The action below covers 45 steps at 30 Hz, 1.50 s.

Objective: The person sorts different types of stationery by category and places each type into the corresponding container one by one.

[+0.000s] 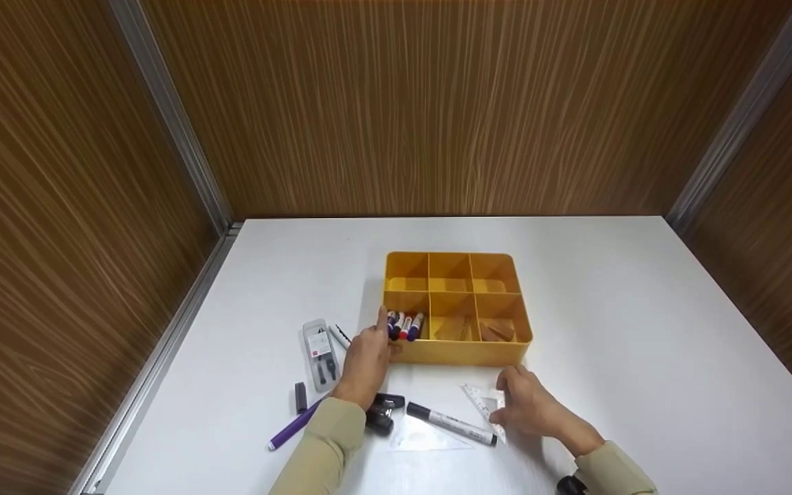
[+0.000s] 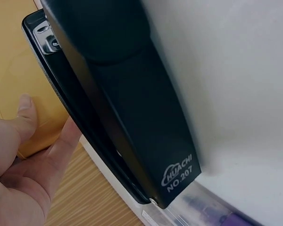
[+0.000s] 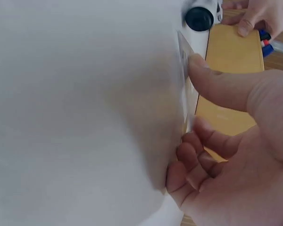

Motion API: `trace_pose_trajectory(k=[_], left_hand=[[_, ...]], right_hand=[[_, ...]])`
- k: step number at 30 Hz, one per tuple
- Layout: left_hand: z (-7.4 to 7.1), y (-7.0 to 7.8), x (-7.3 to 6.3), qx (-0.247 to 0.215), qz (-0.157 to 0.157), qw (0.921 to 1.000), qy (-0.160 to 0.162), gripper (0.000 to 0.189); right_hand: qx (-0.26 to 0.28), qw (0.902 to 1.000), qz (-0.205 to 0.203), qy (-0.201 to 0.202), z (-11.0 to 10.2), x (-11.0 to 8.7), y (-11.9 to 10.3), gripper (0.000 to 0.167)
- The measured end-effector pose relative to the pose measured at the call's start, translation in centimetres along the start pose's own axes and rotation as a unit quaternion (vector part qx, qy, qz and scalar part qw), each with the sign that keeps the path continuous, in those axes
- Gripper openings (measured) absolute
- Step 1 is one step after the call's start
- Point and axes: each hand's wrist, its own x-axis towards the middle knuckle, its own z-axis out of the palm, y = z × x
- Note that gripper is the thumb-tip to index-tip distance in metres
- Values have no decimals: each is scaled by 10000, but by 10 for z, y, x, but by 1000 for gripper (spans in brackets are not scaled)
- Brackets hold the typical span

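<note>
My left hand [image 1: 366,357] grips the front left corner of a yellow divided box [image 1: 458,353]. In the left wrist view its thumb [image 2: 26,115] lies on the box's wall. My right hand [image 1: 530,405] pinches a small clear set square [image 1: 484,397] between thumb and fingers, in front of the box. The right wrist view shows that set square [image 3: 185,70] edge-on and faint. Several markers [image 1: 406,326] stand in the box's front left compartment; clear plastic pieces [image 1: 454,328] lie in the front middle and front right ones. The three rear compartments hold nothing visible.
A black stapler [image 1: 380,416] lies partly behind the left forearm. Near it are a whiteboard marker [image 1: 452,423], a larger clear set square [image 1: 423,440], a purple marker [image 1: 294,426], a dark small block [image 1: 300,398] and a clear compass case [image 1: 320,354]. Wood-patterned walls surround the white table.
</note>
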Motion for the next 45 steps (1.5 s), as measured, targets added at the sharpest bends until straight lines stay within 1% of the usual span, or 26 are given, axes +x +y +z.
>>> trace_pose_trajectory(k=[2, 4, 7, 10, 12, 14, 18, 21, 24, 27, 29, 32, 35, 39, 42, 45], left_hand=[[1, 0, 1, 25, 45, 10000, 51, 72], [2, 0, 1, 67, 124, 9998, 148, 71], [3, -1, 0, 162, 303, 9988, 358, 67], [3, 0, -1, 258, 390, 9979, 453, 64], [3, 0, -1, 268, 340, 9982, 419, 65], [2, 1, -1, 236, 257, 9988, 345, 67], [0, 2, -2, 142, 126, 9996, 186, 71], [-1, 2, -2, 107, 116, 9998, 131, 71], [0, 1, -2, 185, 190, 9994, 229, 70], [0, 0, -1, 290, 224, 9989, 305, 68], [0, 0, -2, 249, 154, 9993, 244, 69], [-1, 0, -2, 123, 49, 9999, 92, 71], [-1, 2, -2, 54, 13, 10000, -5, 74], [-1, 3, -2, 140, 78, 9999, 29, 76], [0, 4, -2, 173, 78, 9998, 53, 76], [0, 5, -2, 133, 37, 9999, 22, 76]], right_hand=[[254, 9995, -177, -59, -2, 1, 4, 47], [473, 9984, -307, -96, -4, 2, 8, 44], [689, 9968, -413, -29, -7, 1, 14, 35], [786, 9952, -574, 97, -12, 0, 16, 28], [808, 9943, -694, 88, -16, 0, 15, 26], [873, 9929, -810, -19, -21, 1, 13, 24], [1011, 9903, -898, -322, -36, 5, 5, 21], [1077, 9888, -968, -358, -47, 9, -2, 20], [1036, 9881, -1139, -58, -56, 17, -10, 26], [951, 9862, -1276, 455, -62, 28, -17, 29], [932, 9852, -1199, 795, -64, 37, -22, 30], [867, 9856, -923, 1118, -65, 50, -30, 25], [737, 9868, -729, 1240, -63, 63, -36, 25], [539, 9868, -744, 1335, -58, 79, -40, 28], [448, 9866, -711, 1401, -53, 87, -42, 27], [394, 9878, -566, 1394, -47, 92, -43, 24]])
